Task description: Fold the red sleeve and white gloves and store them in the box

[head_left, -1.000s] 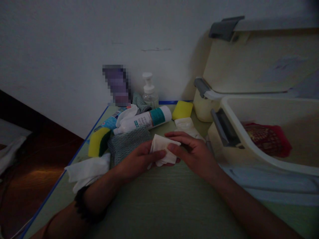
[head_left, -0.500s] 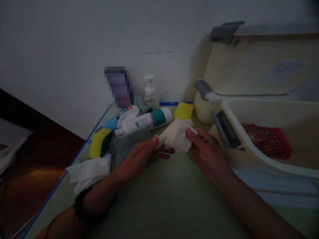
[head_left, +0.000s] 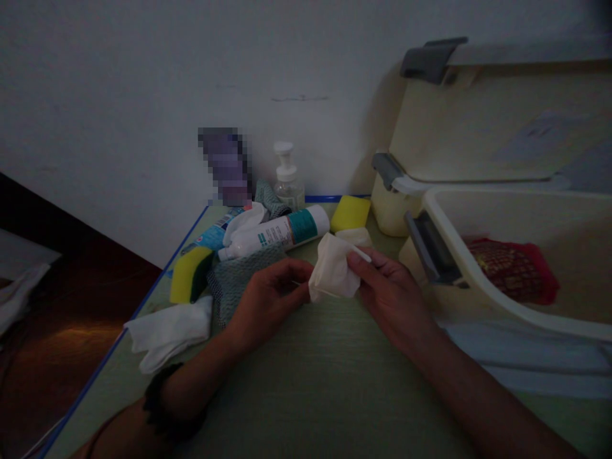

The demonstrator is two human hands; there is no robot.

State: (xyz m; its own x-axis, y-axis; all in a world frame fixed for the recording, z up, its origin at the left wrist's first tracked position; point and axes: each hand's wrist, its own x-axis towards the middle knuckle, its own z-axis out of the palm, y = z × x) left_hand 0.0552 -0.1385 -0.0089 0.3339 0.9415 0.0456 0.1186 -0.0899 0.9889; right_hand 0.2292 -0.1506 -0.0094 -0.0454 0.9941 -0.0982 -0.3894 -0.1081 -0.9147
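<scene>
A small, folded white cloth (head_left: 335,266) is held up between my hands above the tabletop. My right hand (head_left: 385,280) pinches its right side, thumb on top and fingers behind. My left hand (head_left: 277,290), which has a dark band at the wrist, closes thumb and fingers on the cloth's left edge. Just behind the cloth lies another pale folded piece (head_left: 354,238), with a yellow sponge (head_left: 350,213) beyond it. A grey-green textured cloth (head_left: 239,274) lies by my left hand, and a white bottle with a green band (head_left: 282,233) rests on its side against it.
To the right stands a cream storage bin (head_left: 433,204), lid raised, with a red net bag (head_left: 511,268) inside. A pump bottle (head_left: 289,185) and a blurred phone-like object (head_left: 227,166) stand by the wall. At left are a yellow-green sponge (head_left: 191,275) and a white cloth (head_left: 169,331).
My left hand's fingers, stretched out beneath the white cloth before, have curled in and pinch its left edge. The cloth has dropped slightly and looks more squarely folded. My right hand keeps its hold.
</scene>
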